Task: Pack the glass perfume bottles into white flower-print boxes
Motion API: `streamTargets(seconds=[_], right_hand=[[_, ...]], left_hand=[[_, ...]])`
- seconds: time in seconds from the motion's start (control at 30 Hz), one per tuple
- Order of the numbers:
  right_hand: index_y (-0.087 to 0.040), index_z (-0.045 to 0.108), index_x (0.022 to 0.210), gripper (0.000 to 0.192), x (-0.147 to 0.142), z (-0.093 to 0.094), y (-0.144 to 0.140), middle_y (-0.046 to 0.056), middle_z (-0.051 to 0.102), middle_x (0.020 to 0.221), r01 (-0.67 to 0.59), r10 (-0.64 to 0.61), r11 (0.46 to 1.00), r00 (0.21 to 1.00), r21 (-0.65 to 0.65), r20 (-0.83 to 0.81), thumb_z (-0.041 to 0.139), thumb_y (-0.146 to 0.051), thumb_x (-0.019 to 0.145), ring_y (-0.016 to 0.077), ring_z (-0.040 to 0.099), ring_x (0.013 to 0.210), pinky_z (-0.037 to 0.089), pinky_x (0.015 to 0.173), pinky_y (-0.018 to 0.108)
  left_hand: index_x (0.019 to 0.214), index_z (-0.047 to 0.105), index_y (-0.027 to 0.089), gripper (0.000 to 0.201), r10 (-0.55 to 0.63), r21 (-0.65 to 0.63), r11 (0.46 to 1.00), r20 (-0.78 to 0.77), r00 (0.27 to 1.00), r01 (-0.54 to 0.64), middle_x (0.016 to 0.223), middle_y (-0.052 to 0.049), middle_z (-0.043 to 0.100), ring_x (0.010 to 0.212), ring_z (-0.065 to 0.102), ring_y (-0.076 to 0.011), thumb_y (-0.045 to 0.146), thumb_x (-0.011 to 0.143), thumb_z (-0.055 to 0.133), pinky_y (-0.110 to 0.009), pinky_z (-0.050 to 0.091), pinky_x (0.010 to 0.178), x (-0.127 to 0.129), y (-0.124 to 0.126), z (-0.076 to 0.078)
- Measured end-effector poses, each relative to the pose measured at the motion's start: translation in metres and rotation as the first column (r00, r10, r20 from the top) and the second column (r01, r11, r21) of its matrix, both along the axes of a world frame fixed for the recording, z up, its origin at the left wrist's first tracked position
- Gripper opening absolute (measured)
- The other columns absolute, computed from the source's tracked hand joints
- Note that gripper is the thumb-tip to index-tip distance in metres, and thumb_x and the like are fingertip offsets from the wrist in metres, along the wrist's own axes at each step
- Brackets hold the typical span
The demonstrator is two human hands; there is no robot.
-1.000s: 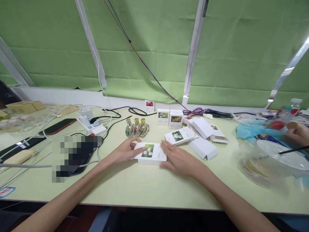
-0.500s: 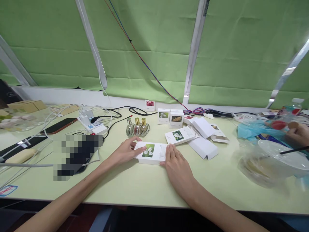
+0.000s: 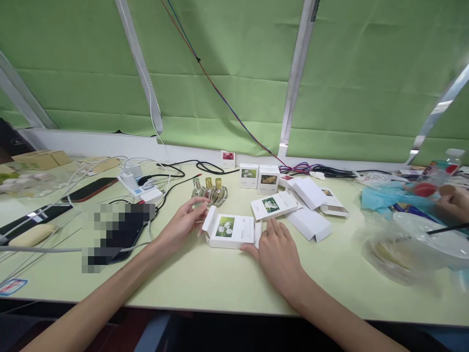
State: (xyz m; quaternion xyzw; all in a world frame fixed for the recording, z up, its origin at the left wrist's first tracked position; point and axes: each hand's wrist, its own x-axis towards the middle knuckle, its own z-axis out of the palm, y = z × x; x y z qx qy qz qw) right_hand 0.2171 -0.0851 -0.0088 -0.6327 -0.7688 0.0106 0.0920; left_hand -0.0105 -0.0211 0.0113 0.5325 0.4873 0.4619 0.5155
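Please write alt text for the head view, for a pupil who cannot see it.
A person's left hand and right hand flank a white flower-printed carton, its left end flap raised, on a table. Three glass bottles stand beyond.

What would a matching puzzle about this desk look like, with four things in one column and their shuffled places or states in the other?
1. White box
2. Small bottles
3. Power strip
4. Blue bag

A. Bearing plugs, to the left of the bottles
B. On the far right, near another person's hand
C. Between the left hand and right hand, an end flap raised
D. Clustered together, wearing shiny metallic caps

Pairs: 1-C, 2-D, 3-A, 4-B
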Motion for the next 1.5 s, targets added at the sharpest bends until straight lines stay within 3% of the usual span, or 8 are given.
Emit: streamTargets(seconds=[0.1,0.23,0.43,0.53,0.7,0.93,1.23,1.5], right_hand=[[0.01,0.067,0.123,0.085,0.0,0.005,0.001,0.038,0.042,0.148,0.022,-0.021,1.0,1.0,0.019,-0.022,0.062,-0.066,0.086,0.0469,0.037,0.145,0.023,0.125,0.057],[0.007,0.043,0.149,0.1,-0.003,0.002,0.007,0.035,0.03,0.157,-0.034,0.041,0.991,0.998,0.132,-0.05,0.067,-0.064,0.083,0.0455,0.027,0.15,0.016,0.126,0.059],[-0.002,0.037,0.154,0.074,-0.002,-0.013,0.013,0.027,0.029,0.161,-0.324,0.322,0.938,0.946,0.121,0.033,0.053,-0.048,0.099,0.0364,0.027,0.153,0.026,0.125,0.055],[-0.002,0.038,0.153,0.069,-0.001,-0.018,0.014,0.027,0.034,0.16,-0.334,0.328,0.931,0.942,0.145,0.063,0.052,-0.044,0.101,0.0368,0.031,0.151,0.025,0.124,0.058],[-0.002,0.039,0.153,0.064,-0.001,-0.02,0.014,0.026,0.036,0.159,-0.324,0.314,0.931,0.946,0.168,0.084,0.05,-0.039,0.102,0.0366,0.035,0.149,0.026,0.124,0.057],[0.0,0.039,0.152,0.063,-0.001,-0.018,0.013,0.027,0.038,0.158,-0.328,0.32,0.931,0.945,0.159,0.074,0.05,-0.037,0.102,0.0371,0.036,0.149,0.027,0.123,0.059],[-0.002,0.047,0.147,0.058,0.0,-0.012,0.012,0.026,0.047,0.152,-0.331,0.317,0.927,0.943,0.179,0.104,0.057,-0.035,0.099,0.0377,0.044,0.143,0.034,0.12,0.055],[0.0,0.054,0.134,0.063,0.001,-0.006,0.01,0.03,0.053,0.142,-0.334,0.343,0.926,0.939,0.176,-0.023,0.069,-0.043,0.091,0.0391,0.047,0.139,0.04,0.116,0.054]], left_hand=[[0.103,0.057,0.019,0.046,-0.105,-0.028,0.994,0.047,0.993,0.106,0.073,0.0,0.066,0.06,0.056,-0.0113,0.042,0.072,0.082,-0.021,0.044,0.053,0.0,0.0,0.0],[0.087,0.06,0.017,0.031,-0.153,0.028,0.987,-0.116,0.981,0.157,0.073,0.001,0.064,0.058,0.055,-0.0103,0.036,0.071,0.078,-0.022,0.044,0.055,0.0,0.0,-0.003],[0.085,0.063,0.017,0.032,-0.307,-0.093,0.952,-0.253,0.918,0.293,0.075,-0.001,0.066,0.057,0.057,-0.0125,0.011,0.054,0.057,-0.02,0.039,0.045,-0.009,0.002,-0.008],[0.091,0.066,0.016,0.041,-0.368,-0.157,0.928,-0.253,0.895,0.338,0.064,0.0,0.063,0.048,0.052,-0.0103,0.011,0.052,0.052,-0.02,0.038,0.043,-0.012,0.002,-0.006],[0.103,0.068,0.015,0.048,-0.314,-0.13,0.949,-0.336,0.888,0.286,0.071,-0.001,0.065,0.048,0.051,-0.0096,0.016,0.057,0.054,-0.02,0.038,0.043,-0.014,0.004,-0.004],[0.098,0.071,0.016,0.044,-0.309,-0.064,0.948,-0.43,0.848,0.312,0.077,-0.003,0.066,0.062,0.055,-0.0147,0.02,0.055,0.059,-0.018,0.036,0.042,-0.017,0.007,-0.007],[0.084,0.077,0.016,0.031,-0.395,-0.13,0.915,-0.495,0.774,0.383,0.066,-0.001,0.064,0.046,0.039,-0.0086,0.023,0.062,0.057,-0.019,0.026,0.04,-0.016,0.004,-0.001],[0.08,0.078,0.018,0.021,-0.465,-0.049,0.862,-0.471,0.75,0.504,0.086,-0.004,0.075,0.08,0.066,-0.0227,0.029,0.063,0.076,-0.027,0.051,0.07,-0.012,0.009,-0.011]])
